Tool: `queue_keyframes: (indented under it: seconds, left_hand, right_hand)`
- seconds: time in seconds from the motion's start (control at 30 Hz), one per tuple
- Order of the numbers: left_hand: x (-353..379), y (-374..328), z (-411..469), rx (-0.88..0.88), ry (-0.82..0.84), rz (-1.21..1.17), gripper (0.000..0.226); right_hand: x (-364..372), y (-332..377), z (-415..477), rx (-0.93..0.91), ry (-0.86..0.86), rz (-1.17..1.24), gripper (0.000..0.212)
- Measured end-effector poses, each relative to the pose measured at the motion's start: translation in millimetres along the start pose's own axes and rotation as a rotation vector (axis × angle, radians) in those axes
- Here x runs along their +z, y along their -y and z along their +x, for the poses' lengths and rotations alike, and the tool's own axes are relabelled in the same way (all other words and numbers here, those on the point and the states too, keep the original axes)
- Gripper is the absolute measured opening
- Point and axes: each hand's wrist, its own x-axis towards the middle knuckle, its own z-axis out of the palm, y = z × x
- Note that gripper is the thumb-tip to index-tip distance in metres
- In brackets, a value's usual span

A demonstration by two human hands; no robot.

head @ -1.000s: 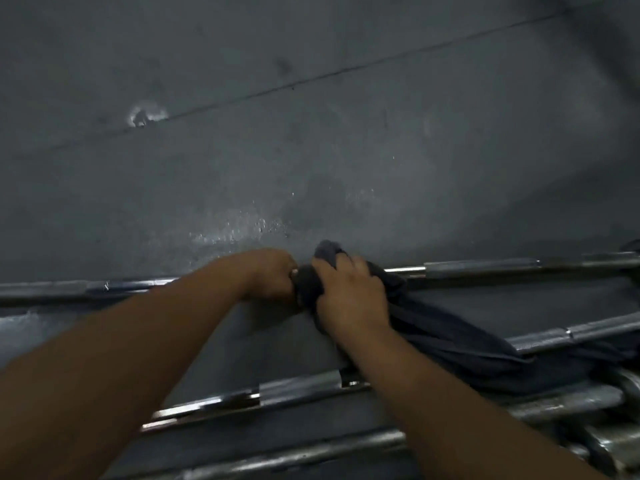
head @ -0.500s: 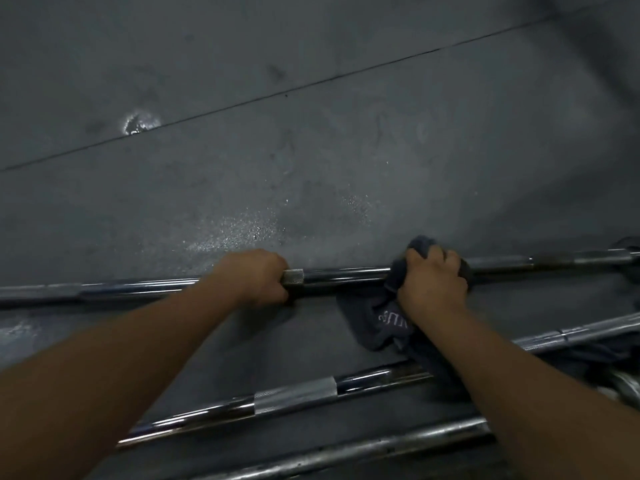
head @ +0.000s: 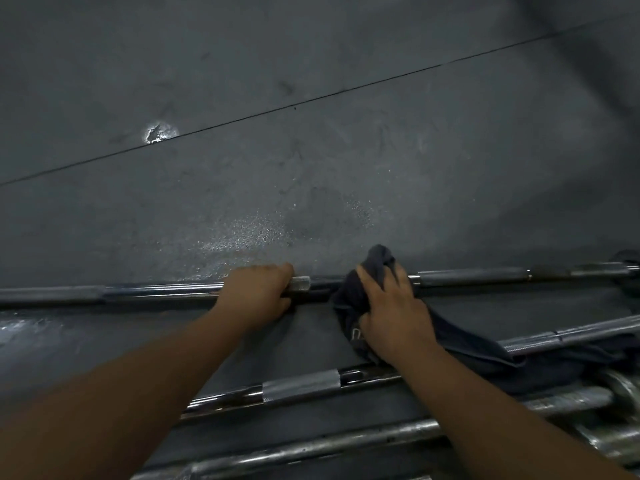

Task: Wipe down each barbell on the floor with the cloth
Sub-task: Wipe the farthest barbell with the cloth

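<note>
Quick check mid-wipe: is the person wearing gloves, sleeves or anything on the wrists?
No. The left hand and right hand are bare, without gloves. The left forearm and right forearm are bare too, with no sleeve showing up to the frame edge. No watch, band or ring is visible, though the picture is dim and slightly blurred.

Gripping the barbell (head: 474,276) with the left hand (head: 258,296) just left of centre, fingers curled over its top, with the bare forearm stretched in from the lower left corner. Clutching the cloth (head: 378,260) against it with the right hand (head: 391,313) just right of centre, fingers spread over the bunched fabric, forearm stretched in from the lower right.
</note>
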Motion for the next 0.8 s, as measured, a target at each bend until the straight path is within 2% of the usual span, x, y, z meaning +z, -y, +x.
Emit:
queue_keyframes:
  seconds: [0.27,0.53,0.8]
  left_hand:
    - [21,-6,-31,0.055,-0.249,-0.050,0.030]
    - [25,-1,-27,0.101,-0.241,-0.007,0.031]
    - [25,-2,-21,0.071,-0.288,-0.022,0.027]
  right_hand:
    - [5,-3,-27,-0.009,0.077,0.038,0.082]
    - [-5,1,-26,-0.046,0.148,0.038,0.090]
    - [-3,3,-23,-0.058,0.114,0.020,0.095]
